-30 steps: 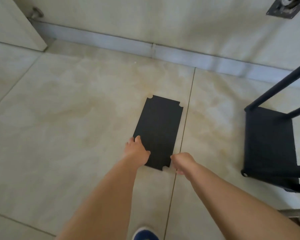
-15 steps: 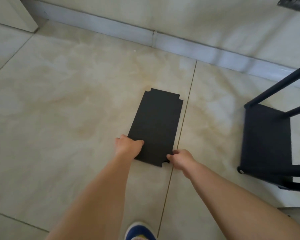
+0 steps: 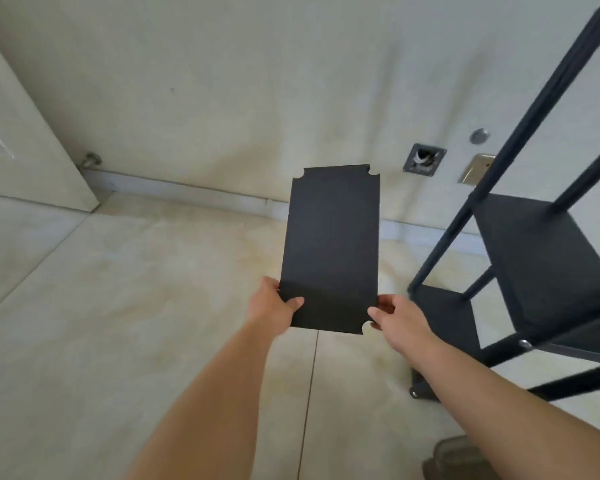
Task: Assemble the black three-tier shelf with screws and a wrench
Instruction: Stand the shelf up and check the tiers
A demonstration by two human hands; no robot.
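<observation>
Both hands — left hand, right hand — pinch panel above beige tile floor; wall beyond, frame right of right hand.

An indoor room of a home or flat, sparsely furnished. Large glossy beige floor tiles meet a pale wall with a low skirting board, a white door stands beside a doorstop, and an open wall socket box shows.
</observation>
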